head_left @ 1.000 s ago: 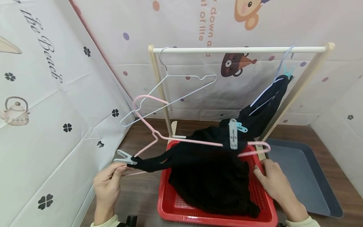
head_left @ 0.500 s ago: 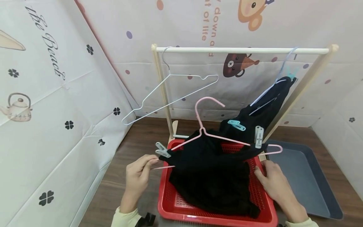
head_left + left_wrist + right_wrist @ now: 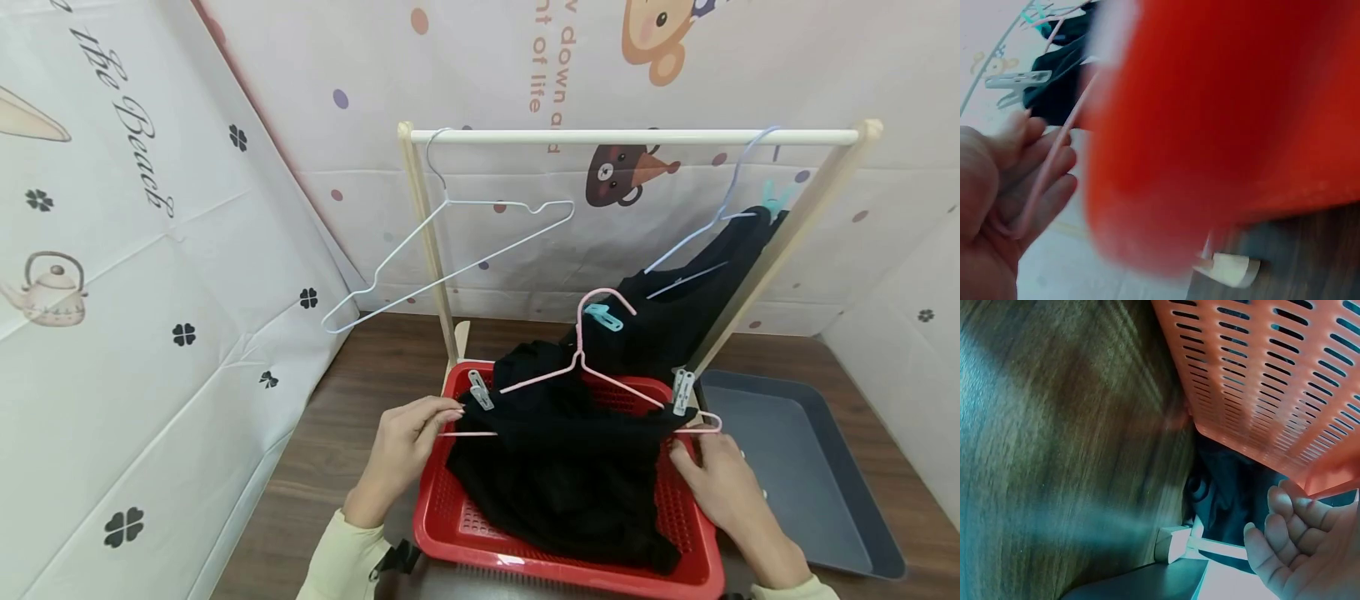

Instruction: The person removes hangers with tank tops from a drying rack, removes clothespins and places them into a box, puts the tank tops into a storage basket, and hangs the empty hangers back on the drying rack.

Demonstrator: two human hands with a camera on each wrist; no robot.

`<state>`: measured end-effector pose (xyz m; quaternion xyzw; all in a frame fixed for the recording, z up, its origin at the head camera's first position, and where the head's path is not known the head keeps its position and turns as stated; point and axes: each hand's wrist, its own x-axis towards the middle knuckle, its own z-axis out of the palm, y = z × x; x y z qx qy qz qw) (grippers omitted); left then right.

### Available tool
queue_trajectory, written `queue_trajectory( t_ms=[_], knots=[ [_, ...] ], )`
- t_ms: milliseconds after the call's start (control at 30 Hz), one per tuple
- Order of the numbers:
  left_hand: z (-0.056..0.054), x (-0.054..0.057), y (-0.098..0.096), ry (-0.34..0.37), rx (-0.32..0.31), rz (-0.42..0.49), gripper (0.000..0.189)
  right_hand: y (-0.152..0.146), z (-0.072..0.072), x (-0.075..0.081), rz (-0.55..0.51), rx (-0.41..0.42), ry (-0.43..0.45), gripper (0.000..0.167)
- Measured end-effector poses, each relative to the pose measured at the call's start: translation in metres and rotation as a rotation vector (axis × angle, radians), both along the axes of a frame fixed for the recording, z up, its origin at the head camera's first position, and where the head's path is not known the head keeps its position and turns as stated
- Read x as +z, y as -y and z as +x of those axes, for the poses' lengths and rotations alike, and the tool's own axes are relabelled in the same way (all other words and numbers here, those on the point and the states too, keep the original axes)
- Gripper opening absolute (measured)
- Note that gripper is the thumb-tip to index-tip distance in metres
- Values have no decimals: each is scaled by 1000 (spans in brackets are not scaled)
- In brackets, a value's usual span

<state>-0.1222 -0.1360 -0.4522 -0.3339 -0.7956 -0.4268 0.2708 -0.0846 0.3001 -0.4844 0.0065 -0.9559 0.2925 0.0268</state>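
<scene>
A pink clothes hanger [image 3: 615, 383] lies over the red basket [image 3: 442, 533], its hook pointing to the rack. Black garment fabric [image 3: 577, 429] is fastened along it by a grey clothespin [image 3: 481, 390] on the left and another grey clothespin [image 3: 682, 393] on the right. My left hand [image 3: 408, 442] holds the hanger's left end at the fabric edge; in the left wrist view the hanger's bend [image 3: 1035, 187] runs through the palm. On the basket's right rim, my right hand [image 3: 723, 483] grips with the thumb on the inner side.
Behind the basket stands a rack with a white bar [image 3: 600, 136]. A white hanger [image 3: 450, 202] hangs at its left. At its right, a blue hanger [image 3: 731, 187] carries a black garment [image 3: 675, 308] with a blue clothespin [image 3: 603, 317]. A grey tray [image 3: 795, 467] lies right.
My left hand has moved right, carrying the pink hanger and its fabric from left of the basket to over it. The hanger has turned level. The right hand stays on the rim.
</scene>
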Motion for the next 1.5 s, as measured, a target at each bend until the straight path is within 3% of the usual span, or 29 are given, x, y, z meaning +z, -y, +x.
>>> queue_trajectory(
  t_ms=[233, 300, 433, 600, 800, 1100, 1267, 1500],
  knots=[
    [-1, -7, 9, 131, -4, -98, 21, 1, 0, -2, 27, 2, -52, 25],
    [-5, -5, 14, 102, 11, -114, 23, 1, 0, -1, 35, -1, -47, 25],
    [-18, 5, 25, -27, 64, -103, 27, 1, 1, 0, 28, -4, -16, 18],
    [-34, 10, 25, -124, 68, -33, 28, 0, 0, 1, -8, 0, 10, 21],
    [-43, -6, 13, -139, 72, 29, 25, 1, -2, 2, -45, -1, 24, 28],
    [-44, -27, 6, -33, -56, -130, 24, -1, -2, 0, 19, -12, 30, 24],
    [-42, -32, 3, -52, -34, -157, 24, -1, 0, 2, 31, -24, 16, 24],
    [-43, -33, 0, -23, -18, -66, 23, 1, 1, 2, 6, -22, 28, 22]
  ],
)
